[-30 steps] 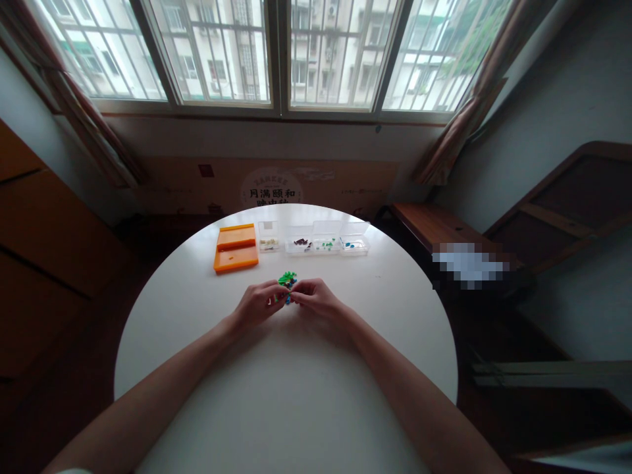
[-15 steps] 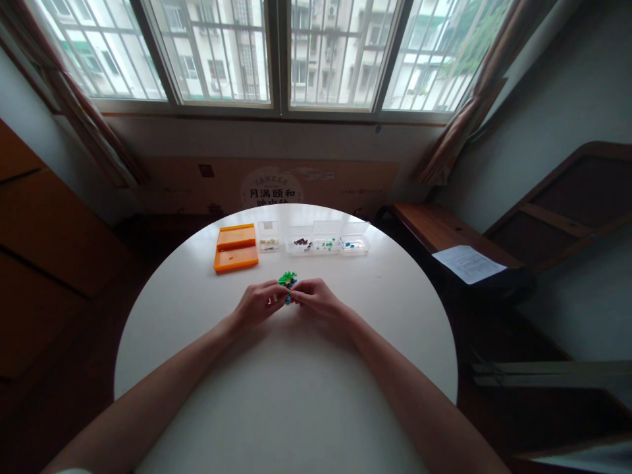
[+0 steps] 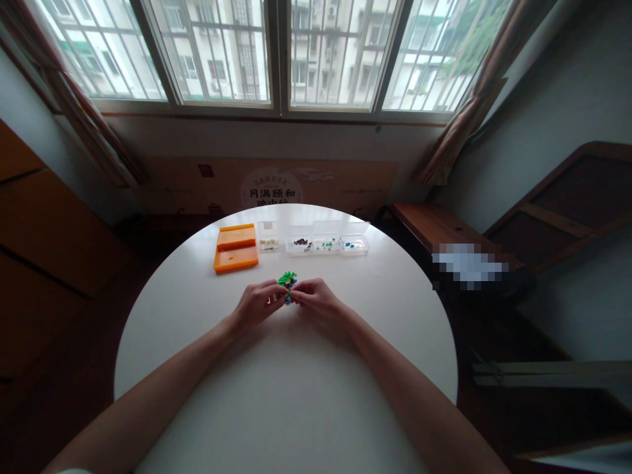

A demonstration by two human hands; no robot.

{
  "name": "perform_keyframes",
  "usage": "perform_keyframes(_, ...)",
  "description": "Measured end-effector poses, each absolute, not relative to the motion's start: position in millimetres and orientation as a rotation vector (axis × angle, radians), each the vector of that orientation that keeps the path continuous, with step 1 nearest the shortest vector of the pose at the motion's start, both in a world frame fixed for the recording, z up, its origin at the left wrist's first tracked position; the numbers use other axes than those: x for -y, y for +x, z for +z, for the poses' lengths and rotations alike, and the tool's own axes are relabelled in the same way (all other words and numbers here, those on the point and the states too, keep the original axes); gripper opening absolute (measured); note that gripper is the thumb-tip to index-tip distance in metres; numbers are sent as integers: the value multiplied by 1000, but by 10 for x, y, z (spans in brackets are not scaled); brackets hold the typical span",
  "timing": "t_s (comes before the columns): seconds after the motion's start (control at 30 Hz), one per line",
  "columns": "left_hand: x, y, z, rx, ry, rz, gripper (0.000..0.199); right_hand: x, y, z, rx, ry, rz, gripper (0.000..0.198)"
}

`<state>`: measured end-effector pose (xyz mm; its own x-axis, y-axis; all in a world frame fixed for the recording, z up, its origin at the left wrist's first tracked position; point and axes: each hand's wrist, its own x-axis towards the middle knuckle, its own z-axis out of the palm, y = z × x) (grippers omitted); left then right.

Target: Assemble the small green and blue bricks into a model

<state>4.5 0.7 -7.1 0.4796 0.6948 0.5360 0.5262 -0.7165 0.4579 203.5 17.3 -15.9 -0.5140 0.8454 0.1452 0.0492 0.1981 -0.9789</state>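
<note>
Small plastic pieces (image 3: 287, 278) in green, blue and dark colours, resembling toy bricks, lie in a cluster on the white table, partly covered by my fingers. My left hand (image 3: 257, 303) is closed at the left of the cluster, thumb and fingers pinched together. Opposite it, my right hand (image 3: 317, 297) is also closed in a pinch. The fingertips of both hands meet at the near side of the cluster. Whatever sits between them is too small and too covered to make out.
An orange tray (image 3: 237, 259) stands at the table's back left. Right of it, open clear plastic boxes (image 3: 323, 251) hold small cream, dark brown, green and blue pieces. The round white table (image 3: 296, 395) carries everything; a wooden bench (image 3: 434, 220) stands to the right.
Almost nothing has moved; both hands stay pinched together at the cluster. The paper on the bench at right now appears pixelated.
</note>
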Motion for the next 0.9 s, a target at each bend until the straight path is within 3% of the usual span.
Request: perform_keyframes(0.9,-10,39,-68,-998,2526,1066,15,-186,2028,-197,1762,-834,1377,33)
